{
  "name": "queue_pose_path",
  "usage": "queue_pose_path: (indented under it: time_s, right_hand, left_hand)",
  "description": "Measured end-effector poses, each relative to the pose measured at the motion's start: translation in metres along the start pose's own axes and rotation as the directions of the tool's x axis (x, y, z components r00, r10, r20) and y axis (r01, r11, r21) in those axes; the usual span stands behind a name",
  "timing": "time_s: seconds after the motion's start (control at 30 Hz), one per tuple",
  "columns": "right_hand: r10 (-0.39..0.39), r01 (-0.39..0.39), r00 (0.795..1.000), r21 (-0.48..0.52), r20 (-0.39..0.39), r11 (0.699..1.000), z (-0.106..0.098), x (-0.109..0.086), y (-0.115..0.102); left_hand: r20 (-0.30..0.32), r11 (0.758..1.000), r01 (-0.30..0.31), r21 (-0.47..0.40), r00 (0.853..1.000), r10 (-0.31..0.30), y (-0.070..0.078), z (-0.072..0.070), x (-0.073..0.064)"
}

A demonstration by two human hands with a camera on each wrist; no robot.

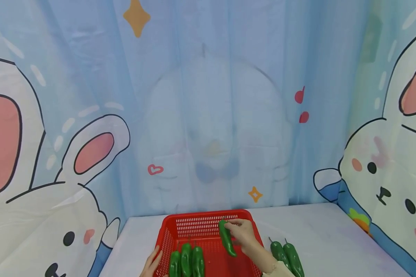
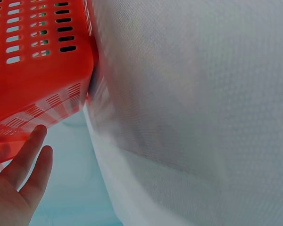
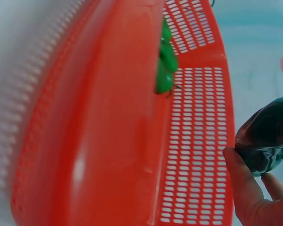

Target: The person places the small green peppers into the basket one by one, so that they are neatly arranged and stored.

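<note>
My right hand (image 1: 242, 232) pinches a green chili pepper (image 1: 226, 238) near its stem end. The pepper hangs tip down over the right half of a red plastic basket (image 1: 208, 214). In the right wrist view the same pepper (image 3: 269, 127) looks dark, with fingertips against it. Three more green peppers (image 1: 186, 259) lie side by side in the basket's left half, stems toward the back. At the basket's left wall is my left hand (image 1: 152, 263), its fingers straight and spread along the outside in the left wrist view. Its thumb tip shows inside the rim.
Right of the basket, green peppers (image 1: 287, 256) lie on the white tabletop (image 1: 319, 227). Behind the table hangs a light blue curtain (image 1: 211, 115) printed with rabbits. The basket's slotted walls stand up around the peppers.
</note>
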State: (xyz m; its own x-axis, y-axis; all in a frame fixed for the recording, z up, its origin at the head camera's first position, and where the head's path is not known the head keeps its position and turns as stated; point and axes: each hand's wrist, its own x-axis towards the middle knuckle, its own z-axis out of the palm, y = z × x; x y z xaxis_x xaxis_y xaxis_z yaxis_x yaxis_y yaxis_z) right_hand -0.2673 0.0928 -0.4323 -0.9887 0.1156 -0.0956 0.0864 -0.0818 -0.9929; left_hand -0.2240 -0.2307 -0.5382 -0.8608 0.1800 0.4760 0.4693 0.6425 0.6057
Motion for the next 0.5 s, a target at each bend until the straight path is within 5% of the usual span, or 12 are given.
queue_pose_path:
  time_s: [0.5]
  right_hand:
    - [0.071,-0.069,0.997,-0.071,0.037,0.995,0.026,0.012,0.025]
  left_hand:
    - [-0.035,0.996,0.003,0.093,0.999,0.0,0.006,0.001,-0.002]
